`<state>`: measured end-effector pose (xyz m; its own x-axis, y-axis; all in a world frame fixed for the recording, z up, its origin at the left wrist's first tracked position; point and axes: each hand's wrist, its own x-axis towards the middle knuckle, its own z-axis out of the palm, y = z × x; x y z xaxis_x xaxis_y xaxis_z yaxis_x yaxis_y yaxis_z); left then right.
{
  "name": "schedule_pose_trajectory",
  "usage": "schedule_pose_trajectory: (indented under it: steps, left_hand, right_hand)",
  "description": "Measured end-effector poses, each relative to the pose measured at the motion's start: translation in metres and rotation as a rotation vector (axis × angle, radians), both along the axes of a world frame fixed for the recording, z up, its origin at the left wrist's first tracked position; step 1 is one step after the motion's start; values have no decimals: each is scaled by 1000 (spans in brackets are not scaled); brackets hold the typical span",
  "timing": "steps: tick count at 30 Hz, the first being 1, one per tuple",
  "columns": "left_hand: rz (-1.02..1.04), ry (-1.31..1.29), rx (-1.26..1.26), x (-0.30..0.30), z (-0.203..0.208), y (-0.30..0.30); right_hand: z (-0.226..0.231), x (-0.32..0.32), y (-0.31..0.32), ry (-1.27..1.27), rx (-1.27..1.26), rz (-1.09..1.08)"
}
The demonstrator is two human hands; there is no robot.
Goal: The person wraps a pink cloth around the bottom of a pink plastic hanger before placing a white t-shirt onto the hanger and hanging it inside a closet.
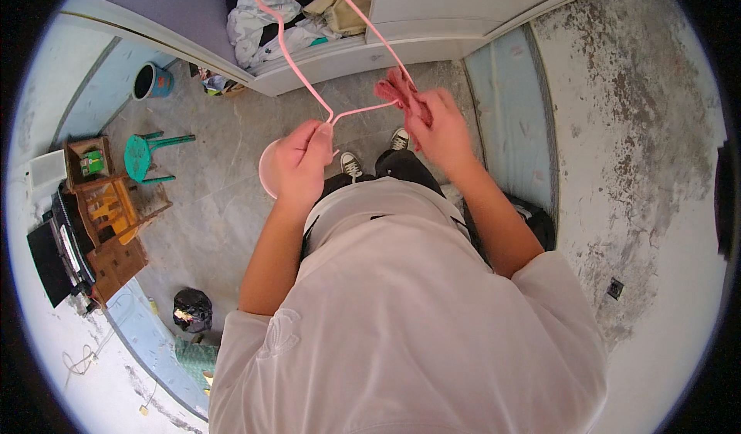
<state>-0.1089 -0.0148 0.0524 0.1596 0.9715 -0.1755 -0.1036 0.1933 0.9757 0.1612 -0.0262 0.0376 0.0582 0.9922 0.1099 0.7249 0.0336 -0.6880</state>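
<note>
The person's two hands are up in front of a light shirt [432, 295], over the floor. The left hand [301, 162] is closed, thumb pressed down on a bent pink wire [363, 110]; a pink round piece [268, 168] shows just beside it. The right hand [440, 129] pinches a red cloth [395, 89] at the wire's right bend. The wire's two long sides run up out of view.

Below are the shoes [351, 164] on the grey floor [220, 210], a hard surface with faint joint lines. A black bag [192, 310] sits near the floor's left edge; farther along that side come a wooden chair [108, 202], a green stool [138, 158] and, toward the far left corner, a bucket [160, 81].

A wardrobe [432, 40] borders the far edge, clothes [266, 17] piled in its opening. A blue panel [505, 102] lines the right edge, below a stained wall [617, 125].

The widest bare stretch of floor lies between stool and shoes; on the right, the panel stands nearer the right hand.
</note>
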Motion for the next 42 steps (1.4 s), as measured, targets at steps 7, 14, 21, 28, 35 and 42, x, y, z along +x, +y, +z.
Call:
schedule_pose_trajectory:
  steps: [7,14,21,28,35,42]
  left_hand:
    - [-175,240,71,14,-13,3]
    - [-93,324,49,19,-7,3]
    - [-93,-148,-192,-10,-2,13]
    - [-134,333,-73,-1,-5,28]
    - [-167,52,-373,0,-30,25]
    - [-206,490,-214,16,-38,28]
  right_hand:
    - [20,-28,-4,77,-31,107]
    - [29,-33,4,186,-15,139]
    - [-16,16,16,-59,21,5]
    - [-25,25,29,-238,92,65]
    - [-24,22,32,-304,126,76]
    - [-55,20,43,-384,209,108]
